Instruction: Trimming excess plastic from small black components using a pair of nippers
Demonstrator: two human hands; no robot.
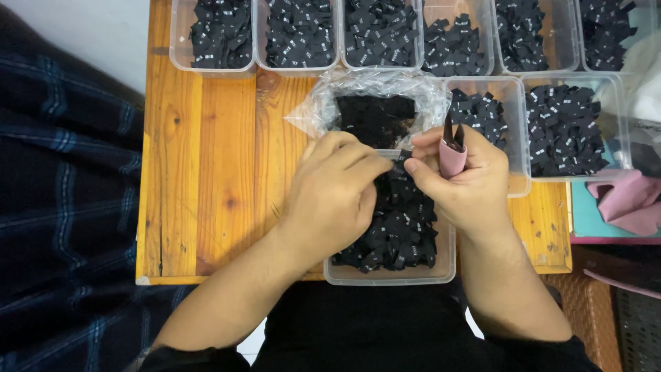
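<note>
Both our hands meet over the near tub (390, 274) of black labels (403, 231): left hand (332, 196) pinches a label strip (394, 156), right hand (460, 180) grips pink-handled snips (452, 153) beside it. We judge cutting is underway; next, blades must close squarely across the strip.

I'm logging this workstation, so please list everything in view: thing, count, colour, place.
Wooden table: one, orange-brown, centre.
Clear tubs: nine visible, holding small black labels; six in the back row, two at right, one nearest the person.
Plastic bag: one, clear, with black contents, behind the hands.
Snips: one, pink handle, in the right hand.
Black label: one, pinched between both hands.
Pink cloth: one, far right.
Left hand: on the label.
Right hand: holds snips.
</note>
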